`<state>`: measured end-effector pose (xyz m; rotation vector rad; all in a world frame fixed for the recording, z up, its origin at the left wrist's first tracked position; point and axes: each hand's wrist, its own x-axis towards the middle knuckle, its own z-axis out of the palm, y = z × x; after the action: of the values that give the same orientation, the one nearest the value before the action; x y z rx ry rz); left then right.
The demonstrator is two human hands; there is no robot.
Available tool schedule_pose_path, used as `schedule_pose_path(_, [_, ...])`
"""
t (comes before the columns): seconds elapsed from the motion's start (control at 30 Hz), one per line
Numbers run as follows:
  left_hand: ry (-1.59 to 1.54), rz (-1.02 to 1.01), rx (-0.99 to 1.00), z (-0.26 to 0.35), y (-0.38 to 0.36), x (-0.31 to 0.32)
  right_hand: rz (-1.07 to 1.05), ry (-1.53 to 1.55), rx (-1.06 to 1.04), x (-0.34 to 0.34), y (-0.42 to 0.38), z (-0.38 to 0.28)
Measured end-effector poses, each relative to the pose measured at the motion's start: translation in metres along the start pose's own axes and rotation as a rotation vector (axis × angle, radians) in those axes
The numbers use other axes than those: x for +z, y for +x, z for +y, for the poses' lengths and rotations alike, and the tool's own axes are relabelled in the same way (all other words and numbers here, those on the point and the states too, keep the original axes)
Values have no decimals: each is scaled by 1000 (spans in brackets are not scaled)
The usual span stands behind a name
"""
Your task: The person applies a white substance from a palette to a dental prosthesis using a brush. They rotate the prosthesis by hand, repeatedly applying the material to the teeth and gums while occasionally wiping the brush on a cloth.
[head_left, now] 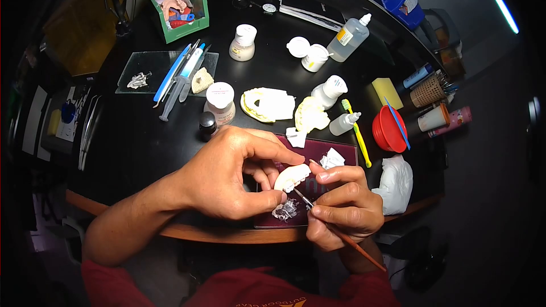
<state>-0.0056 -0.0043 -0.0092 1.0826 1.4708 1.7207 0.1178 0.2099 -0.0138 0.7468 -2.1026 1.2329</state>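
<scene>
A small white dental model [291, 177] with a row of teeth is pinched between the thumb and fingers of my left hand [227, 171]. My right hand [347, 207] grips a fine brush [364, 254] with a reddish-brown handle. Its dark tip points up to the lower edge of the teeth. Both hands are over a dark red slab [315, 150] near the front of the bench. Below the model, a smeared white and grey mass [286, 210] lies on that slab. A crumpled white tissue [333, 159] sits beside my right fingers.
Yellowish-white dental casts [278, 106] and white-capped jars [220, 105] stand behind the slab. To the right are a yellow-green toothbrush [357, 133], a red bowl [387, 131] and a white bundle [396, 185]. Syringes [181, 85] rest on a glass plate [129, 68] at left.
</scene>
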Motion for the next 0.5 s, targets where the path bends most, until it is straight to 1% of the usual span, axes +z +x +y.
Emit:
schedule_pose_path(0.37, [21,-12,-1,2,0,-1,-7,28,-10,-2,1,1])
schedule_pose_path(0.5, [-34,-23,-50,3,0,0,2,31,-11,-3,2,0])
